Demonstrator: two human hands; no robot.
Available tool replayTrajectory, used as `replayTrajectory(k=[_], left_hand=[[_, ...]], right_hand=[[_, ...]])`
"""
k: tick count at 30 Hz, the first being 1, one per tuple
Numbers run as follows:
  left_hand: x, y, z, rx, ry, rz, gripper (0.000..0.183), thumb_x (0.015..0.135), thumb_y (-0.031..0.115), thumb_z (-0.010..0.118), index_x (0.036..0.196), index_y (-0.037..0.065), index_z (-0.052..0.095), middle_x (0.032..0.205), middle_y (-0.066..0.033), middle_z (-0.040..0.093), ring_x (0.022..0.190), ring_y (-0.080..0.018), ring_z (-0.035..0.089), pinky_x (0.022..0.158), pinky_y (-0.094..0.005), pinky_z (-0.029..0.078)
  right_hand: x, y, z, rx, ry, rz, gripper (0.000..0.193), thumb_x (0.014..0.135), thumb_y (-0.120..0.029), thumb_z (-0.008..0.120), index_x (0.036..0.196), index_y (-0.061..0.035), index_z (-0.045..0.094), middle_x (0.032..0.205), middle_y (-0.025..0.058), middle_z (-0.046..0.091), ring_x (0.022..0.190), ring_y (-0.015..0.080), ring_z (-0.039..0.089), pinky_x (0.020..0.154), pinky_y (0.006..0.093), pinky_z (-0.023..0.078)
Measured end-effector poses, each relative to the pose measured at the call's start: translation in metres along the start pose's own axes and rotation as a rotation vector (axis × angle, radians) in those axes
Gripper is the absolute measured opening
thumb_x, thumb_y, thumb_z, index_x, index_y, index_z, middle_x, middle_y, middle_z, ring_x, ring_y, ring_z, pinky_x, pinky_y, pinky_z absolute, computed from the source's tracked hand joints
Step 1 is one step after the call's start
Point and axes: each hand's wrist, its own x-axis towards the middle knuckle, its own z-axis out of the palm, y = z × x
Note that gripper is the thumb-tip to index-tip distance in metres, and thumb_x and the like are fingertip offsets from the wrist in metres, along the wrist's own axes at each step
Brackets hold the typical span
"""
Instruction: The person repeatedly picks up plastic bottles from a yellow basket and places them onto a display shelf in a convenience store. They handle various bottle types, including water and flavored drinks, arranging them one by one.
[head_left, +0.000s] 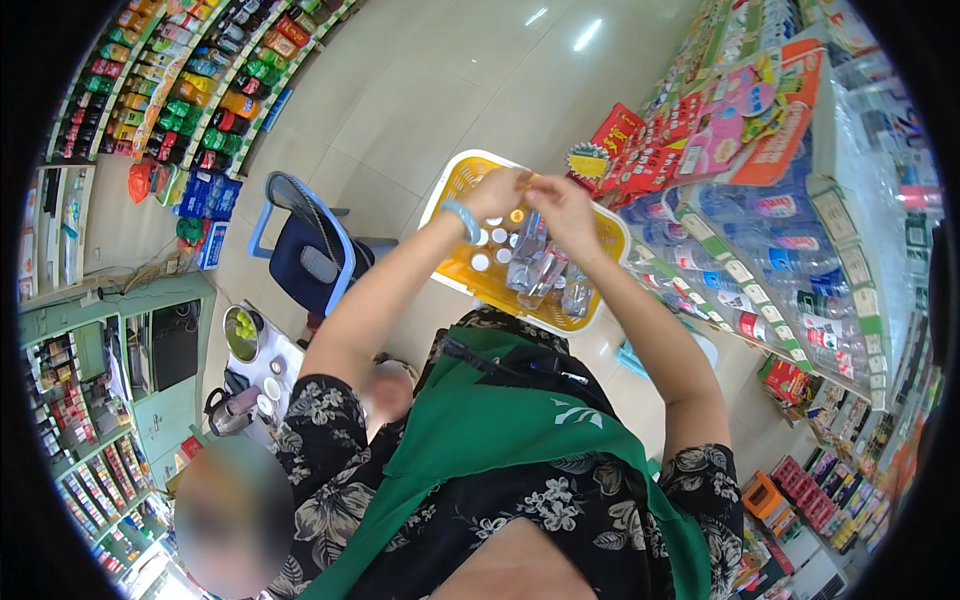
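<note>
Head view, seen from above. Your left hand (497,196) and right hand (563,212) meet just above centre of the frame, over the far part of a yellow basket (610,237) with a white rim. The fingers of both hands are bent and drawn together at the tips; whether anything small is pinched between them cannot be told at this size. A pale blue bracelet (462,220) encircles your left wrist. The clear plastic bottles (545,272) lie in the right half of the basket, just below your right hand in the frame, several of them tilted against one another. Round white caps (480,262) face upward in the basket's left half, and an orange cap (517,216) shows directly below your fingers. Left of centre stands a blue chair (357,262); below and left of it, a bowl (232,345) holds green fruit. Shelves of bottled drinks (790,260) curve along the right of the frame. Your green apron (480,410) fills the lower centre.
</note>
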Motion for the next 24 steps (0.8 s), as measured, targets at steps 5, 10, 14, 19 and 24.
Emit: replayTrajectory(k=[5,10,14,19,24], left_hand=[[-0.044,-0.12,0.056,0.583,-0.021,-0.235,0.044,0.076,0.013,0.063,0.116,-0.002,0.051,0.112,-0.0244,0.054,0.1,-0.0359,0.056,0.08,-0.0419,0.047],[-0.069,-0.166,0.099,1.024,-0.043,-0.346,0.059,0.081,0.019,0.056,0.132,-0.002,0.037,0.127,-0.0187,0.043,0.109,-0.0315,0.047,0.084,-0.0375,0.044],[-0.075,-0.18,0.107,1.301,0.038,-0.24,0.064,0.083,0.024,0.053,0.137,-0.002,0.03,0.123,-0.0187,0.044,0.104,-0.0287,0.048,0.085,-0.0353,0.043],[-0.059,-0.166,0.088,1.03,-0.056,-0.311,0.073,0.077,0.033,0.058,0.136,0.0,0.031,0.127,-0.0237,0.042,0.107,-0.0326,0.046,0.085,-0.0377,0.044],[-0.036,-0.127,0.031,0.459,0.023,-0.388,0.051,0.077,0.035,0.059,0.106,-0.006,0.054,0.099,-0.0241,0.06,0.091,-0.0357,0.059,0.074,-0.0416,0.049]], right_hand=[[-0.004,0.118,0.1,0.082,-0.205,0.367,0.024,0.08,-0.022,0.065,0.088,0.0,0.065,0.074,0.0112,0.066,0.062,0.0193,0.061,0.058,0.0321,0.047],[-0.013,0.17,0.168,0.28,-0.363,0.721,0.023,0.091,-0.024,0.052,0.092,-0.0023,0.061,0.078,0.0041,0.059,0.062,0.0141,0.053,0.055,0.0264,0.044],[-0.014,0.17,0.192,0.266,-0.35,0.811,0.027,0.094,-0.027,0.047,0.098,-0.0037,0.059,0.087,0.0062,0.059,0.072,0.016,0.054,0.059,0.0278,0.044],[-0.005,0.161,0.185,0.485,-0.28,0.927,0.038,0.096,-0.037,0.041,0.11,-0.004,0.053,0.095,0.0092,0.06,0.08,0.0217,0.057,0.071,0.0346,0.048],[0.014,0.148,0.172,0.738,-0.216,1.0,0.047,0.096,-0.046,0.037,0.116,-0.0054,0.049,0.103,0.0118,0.058,0.091,0.0271,0.058,0.086,0.0444,0.047]])
